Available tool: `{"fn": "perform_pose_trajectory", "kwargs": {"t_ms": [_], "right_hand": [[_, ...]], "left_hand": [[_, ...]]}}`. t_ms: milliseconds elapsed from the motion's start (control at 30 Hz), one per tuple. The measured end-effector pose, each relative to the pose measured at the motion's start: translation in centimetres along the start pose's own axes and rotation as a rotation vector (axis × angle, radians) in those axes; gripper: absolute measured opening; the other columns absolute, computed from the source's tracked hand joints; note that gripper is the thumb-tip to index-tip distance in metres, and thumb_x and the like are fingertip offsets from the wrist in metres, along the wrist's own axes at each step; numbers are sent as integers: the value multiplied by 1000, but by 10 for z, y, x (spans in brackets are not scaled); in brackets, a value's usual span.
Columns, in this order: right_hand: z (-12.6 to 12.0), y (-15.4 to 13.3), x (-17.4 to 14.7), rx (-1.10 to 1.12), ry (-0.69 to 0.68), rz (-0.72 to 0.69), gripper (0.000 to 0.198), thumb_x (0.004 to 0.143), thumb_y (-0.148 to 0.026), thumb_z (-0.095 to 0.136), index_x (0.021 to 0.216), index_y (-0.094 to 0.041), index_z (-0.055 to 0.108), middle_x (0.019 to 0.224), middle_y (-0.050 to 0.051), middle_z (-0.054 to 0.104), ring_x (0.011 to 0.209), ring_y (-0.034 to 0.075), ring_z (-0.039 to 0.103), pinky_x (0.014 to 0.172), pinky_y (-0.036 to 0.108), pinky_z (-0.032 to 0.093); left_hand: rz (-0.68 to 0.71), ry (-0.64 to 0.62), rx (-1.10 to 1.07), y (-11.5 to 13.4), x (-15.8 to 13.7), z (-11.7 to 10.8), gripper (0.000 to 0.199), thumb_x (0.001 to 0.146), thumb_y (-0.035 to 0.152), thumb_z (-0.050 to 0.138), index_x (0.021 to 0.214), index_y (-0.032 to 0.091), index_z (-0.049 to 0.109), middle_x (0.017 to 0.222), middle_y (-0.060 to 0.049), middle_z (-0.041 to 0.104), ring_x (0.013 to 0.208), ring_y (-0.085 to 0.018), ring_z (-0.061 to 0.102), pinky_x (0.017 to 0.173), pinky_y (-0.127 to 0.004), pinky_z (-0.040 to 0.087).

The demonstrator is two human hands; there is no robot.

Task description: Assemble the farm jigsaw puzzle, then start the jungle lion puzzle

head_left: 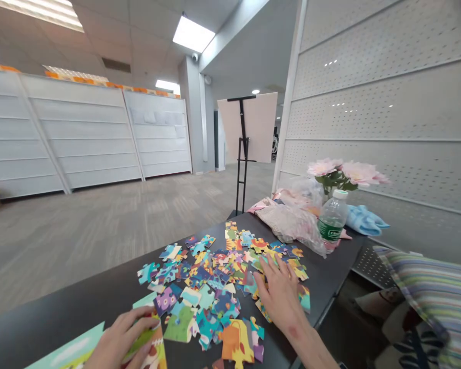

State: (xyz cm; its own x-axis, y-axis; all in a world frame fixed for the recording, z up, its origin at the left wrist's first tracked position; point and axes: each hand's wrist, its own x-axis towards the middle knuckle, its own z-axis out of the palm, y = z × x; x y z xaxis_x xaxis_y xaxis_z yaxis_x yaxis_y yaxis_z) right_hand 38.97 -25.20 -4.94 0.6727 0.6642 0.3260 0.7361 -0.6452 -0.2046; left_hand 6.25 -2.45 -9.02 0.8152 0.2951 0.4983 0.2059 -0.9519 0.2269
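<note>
Colourful jigsaw puzzle pieces [205, 297] lie loosely heaped on the dark table. My right hand [281, 287] reaches over the right side of the heap, fingers spread and touching pieces; what lies under the palm is hidden. My left hand [125, 335] rests at the lower left with bent, parted fingers on a puzzle section [159, 351] that it partly covers. To its left, a pale green and white puzzle section [75, 351] runs off the lower frame edge. An orange and yellow piece [236, 341] lies at the near edge of the heap, between both hands.
At the table's [54, 312] far right stand a water bottle [332, 218] with a green label and pink flowers [357, 173], beside crumpled plastic bags [292, 218] and a blue cloth [364, 220]. A striped cushion [438, 302] is at right. Behind the table stands an easel [242, 154].
</note>
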Motion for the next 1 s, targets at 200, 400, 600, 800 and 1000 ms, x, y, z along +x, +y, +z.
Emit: {"fn": "perform_pose_trajectory", "kwargs": {"t_ms": [200,400,600,800,1000], "right_hand": [[-13,-43,56,261,-341,-246,68,94,-59,46,143,-12,53,142,20,58,133,33,51,108,43,38],[8,-70,120,267,-515,-240,59,55,-55,85,94,-14,68,98,18,71,96,39,66,78,41,49],[11,-41,137,483,-541,-294,53,63,-33,77,110,-22,54,75,-4,64,70,19,63,61,26,46],[0,-3,165,790,-113,-39,64,68,-42,69,125,-22,45,94,3,65,73,21,64,63,31,52],[0,-7,166,773,3,-40,70,69,-37,67,133,-21,46,118,10,62,88,24,65,77,36,53]], "left_hand": [[-156,-69,-107,23,7,-13,24,97,38,53,116,32,68,128,-6,65,114,-25,64,94,-34,58],[-254,-159,-165,40,15,-27,25,97,30,52,117,30,67,132,-8,61,118,-27,60,98,-40,54],[-318,-222,-193,49,19,-34,27,95,24,52,117,32,65,133,-6,58,121,-26,56,101,-40,51],[-296,-247,-173,45,14,-31,27,99,26,47,120,31,63,135,-6,57,120,-26,56,100,-40,52],[-277,-226,-138,44,14,-31,28,98,27,48,121,32,63,135,-6,57,119,-27,57,98,-40,53]]}}
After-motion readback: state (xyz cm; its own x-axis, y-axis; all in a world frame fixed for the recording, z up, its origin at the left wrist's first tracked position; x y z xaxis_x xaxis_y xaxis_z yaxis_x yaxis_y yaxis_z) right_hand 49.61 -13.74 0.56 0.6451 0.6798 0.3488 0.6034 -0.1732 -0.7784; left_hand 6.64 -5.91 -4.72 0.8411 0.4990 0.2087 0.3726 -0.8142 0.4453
